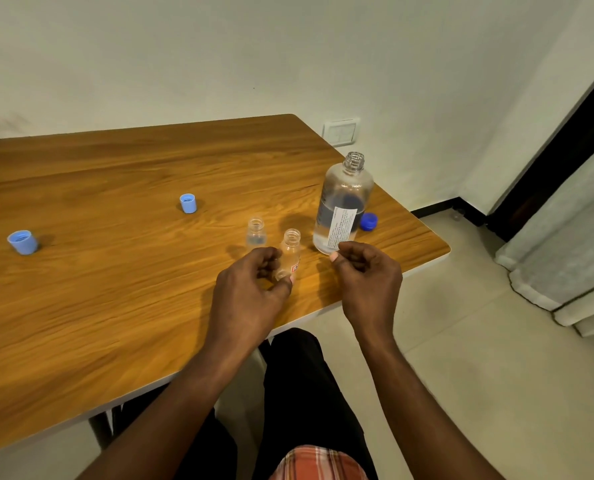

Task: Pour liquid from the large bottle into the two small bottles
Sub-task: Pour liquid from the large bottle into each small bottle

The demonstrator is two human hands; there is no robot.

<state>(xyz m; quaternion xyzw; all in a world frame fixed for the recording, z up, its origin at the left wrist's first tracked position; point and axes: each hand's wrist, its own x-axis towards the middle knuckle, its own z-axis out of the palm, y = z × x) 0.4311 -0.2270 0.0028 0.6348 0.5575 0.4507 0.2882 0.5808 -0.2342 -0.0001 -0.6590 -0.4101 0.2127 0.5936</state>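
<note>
The left hand [254, 282] curls its thumb and fingers round the lower part of a small clear plastic bottle with a red-marked label [291, 252], apparently steadying it upright on the wooden bench [115, 188] so that it can take a pour. The right hand [368, 275] is loosely curled and holds nothing. Its thumb tip lies just at the base of the large clear plastic bottle with a white label [345, 202], probably ready to lift it. That bottle stands uncapped at the right of the bench, with liquid in its lower part. Its dark blue screw cap [369, 222] lies just to the far right of it, out of the way. A second small clear bottle [256, 233] stands open just far-left of the held one, close enough for the next pour. Two light blue caps, one further [188, 203] and one nearer [23, 242], sit well off to the left, clear of any spill.
</note>
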